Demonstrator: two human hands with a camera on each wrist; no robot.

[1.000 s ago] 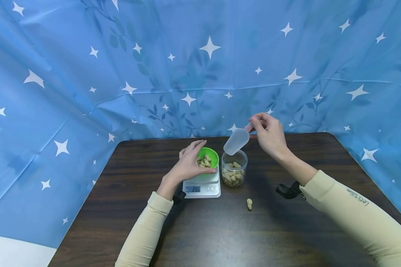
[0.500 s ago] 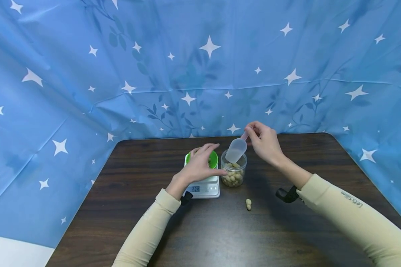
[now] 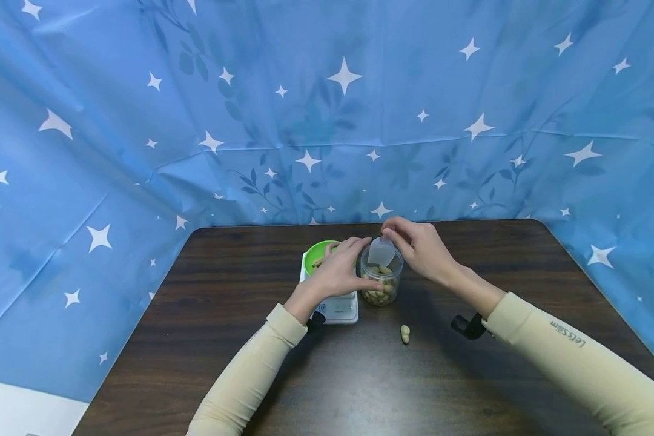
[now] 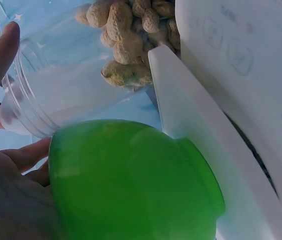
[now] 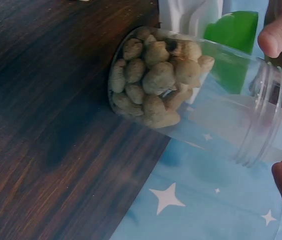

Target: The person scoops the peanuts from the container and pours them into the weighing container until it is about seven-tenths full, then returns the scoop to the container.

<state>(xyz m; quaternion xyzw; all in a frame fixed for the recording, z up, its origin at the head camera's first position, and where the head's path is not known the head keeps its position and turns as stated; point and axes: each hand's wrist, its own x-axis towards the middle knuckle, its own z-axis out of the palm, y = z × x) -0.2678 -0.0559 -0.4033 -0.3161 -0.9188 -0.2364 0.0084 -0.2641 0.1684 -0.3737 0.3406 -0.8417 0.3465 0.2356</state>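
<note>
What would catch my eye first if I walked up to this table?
Probably the two hands meeting over a clear jar of peanuts mid-table: the left hand holds its side while the right hand dips a translucent scoop into its mouth. Just left of the jar, a bright green bowl sits on a white scale. One stray peanut lies on the dark wooden table, nearer the person.

The round clear plastic jar point(image 3: 381, 280) looks smooth and glossy (the rough-shelled tan peanuts point(image 5: 153, 82) inside are matt) on a dark wood-grain table point(image 3: 360, 381).
</note>
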